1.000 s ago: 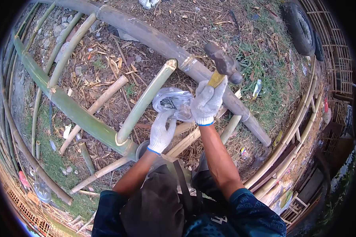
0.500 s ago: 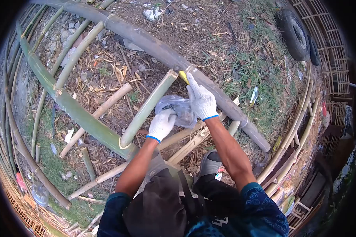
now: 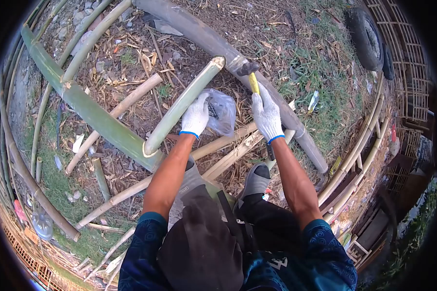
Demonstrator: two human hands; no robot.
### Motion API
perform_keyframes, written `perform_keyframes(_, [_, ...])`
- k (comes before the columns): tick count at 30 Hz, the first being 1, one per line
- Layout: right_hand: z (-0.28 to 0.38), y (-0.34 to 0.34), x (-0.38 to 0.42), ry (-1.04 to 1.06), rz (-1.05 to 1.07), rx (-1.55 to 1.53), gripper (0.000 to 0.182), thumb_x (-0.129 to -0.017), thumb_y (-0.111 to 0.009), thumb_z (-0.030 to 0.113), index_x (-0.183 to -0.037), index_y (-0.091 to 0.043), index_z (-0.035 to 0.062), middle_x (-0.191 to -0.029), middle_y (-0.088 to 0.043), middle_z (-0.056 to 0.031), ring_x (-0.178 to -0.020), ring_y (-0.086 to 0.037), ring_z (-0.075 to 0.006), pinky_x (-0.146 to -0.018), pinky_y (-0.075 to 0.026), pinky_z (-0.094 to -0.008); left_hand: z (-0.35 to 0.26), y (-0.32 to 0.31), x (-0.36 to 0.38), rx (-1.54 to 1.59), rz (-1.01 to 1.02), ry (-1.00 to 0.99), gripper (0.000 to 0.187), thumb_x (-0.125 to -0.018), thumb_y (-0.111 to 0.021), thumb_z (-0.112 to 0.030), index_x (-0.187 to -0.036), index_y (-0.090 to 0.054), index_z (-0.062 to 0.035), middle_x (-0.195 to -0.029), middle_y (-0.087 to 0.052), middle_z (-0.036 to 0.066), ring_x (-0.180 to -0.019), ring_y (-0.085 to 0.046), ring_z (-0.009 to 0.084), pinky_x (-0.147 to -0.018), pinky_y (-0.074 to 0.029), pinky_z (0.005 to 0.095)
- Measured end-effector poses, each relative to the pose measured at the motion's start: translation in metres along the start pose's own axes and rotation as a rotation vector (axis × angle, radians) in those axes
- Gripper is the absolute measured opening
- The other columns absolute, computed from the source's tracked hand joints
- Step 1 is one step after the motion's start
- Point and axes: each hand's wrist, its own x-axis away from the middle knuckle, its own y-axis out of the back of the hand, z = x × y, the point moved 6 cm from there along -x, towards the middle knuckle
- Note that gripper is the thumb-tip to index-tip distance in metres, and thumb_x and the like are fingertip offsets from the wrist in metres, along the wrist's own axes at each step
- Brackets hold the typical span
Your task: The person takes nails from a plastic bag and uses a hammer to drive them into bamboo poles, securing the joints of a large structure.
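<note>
My right hand, in a white knit glove with a blue cuff, is closed around the yellow handle of a hammer. The dark hammer head is over the thick grey bamboo pole, right of the cut end of a green bamboo crosspiece. My left hand, gloved the same way, is beside that crosspiece. Its fingers are closed on a clear plastic bag with small dark pieces inside, possibly nails. The crosspiece's lower end meets a thick green bamboo pole.
Thinner bamboo poles cross beneath and beside the frame. A tyre lies at the upper right near a bamboo lattice. A plastic bottle is at lower left. Dry leaves and grass cover the ground.
My right hand has moved the hammer rightward, away from the crosspiece's end. My left hand and the bag are now closer to the crosspiece. The whole view has shifted slightly.
</note>
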Motion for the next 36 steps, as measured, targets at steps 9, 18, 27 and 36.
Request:
perform_keyframes(9, [-0.003,-0.054,0.074,-0.206,0.232,-0.314,0.027,-0.110,-0.059,0.034,-0.100,-0.057,0.0090,-0.073,-0.055,0.0024,-0.056,-0.051,-0.0063,-0.051,-0.042,-0.0256,0.006,-0.007,-0.003,-0.249,0.200,0.012,0.016,-0.098,-0.061,-0.016,-0.107,-0.071,-0.0075,-0.113,-0.068,0.022,-0.104,-0.069,0.0425,-0.093,-0.055,0.0534])
perform_keyframes(18, [-0.013,-0.043,0.100,-0.371,0.187,-0.446,0.026,-0.110,-0.059,0.031,-0.098,-0.058,0.0082,-0.071,-0.058,0.0012,-0.053,-0.050,-0.0062,-0.049,-0.040,-0.0252,-0.019,-0.028,-0.020,-0.464,0.196,-0.189,0.016,-0.091,-0.069,-0.018,-0.101,-0.078,-0.0096,-0.108,-0.071,0.014,-0.103,-0.071,0.0333,-0.088,-0.059,0.0483])
perform_keyframes(27, [-0.026,-0.024,0.103,-0.418,0.138,-0.442,0.027,-0.109,-0.061,0.033,-0.103,-0.060,0.0069,-0.074,-0.061,-0.0004,-0.056,-0.053,-0.0080,-0.052,-0.043,-0.0268,-0.006,-0.067,-0.031,-0.618,0.236,-0.150,0.015,-0.088,-0.067,-0.016,-0.093,-0.080,-0.0106,-0.102,-0.073,0.015,-0.098,-0.073,0.0332,-0.088,-0.058,0.0485])
perform_keyframes(36, [-0.022,-0.033,0.100,-0.343,0.153,-0.357,0.028,-0.107,-0.064,0.033,-0.098,-0.060,0.0065,-0.073,-0.060,-0.0011,-0.058,-0.054,-0.0092,-0.054,-0.045,-0.0283,-0.012,-0.006,-0.015,-0.035,0.071,0.044,0.019,-0.099,-0.066,-0.026,-0.106,-0.070,-0.0086,-0.104,-0.074,0.020,-0.101,-0.071,0.0412,-0.087,-0.055,0.0528])
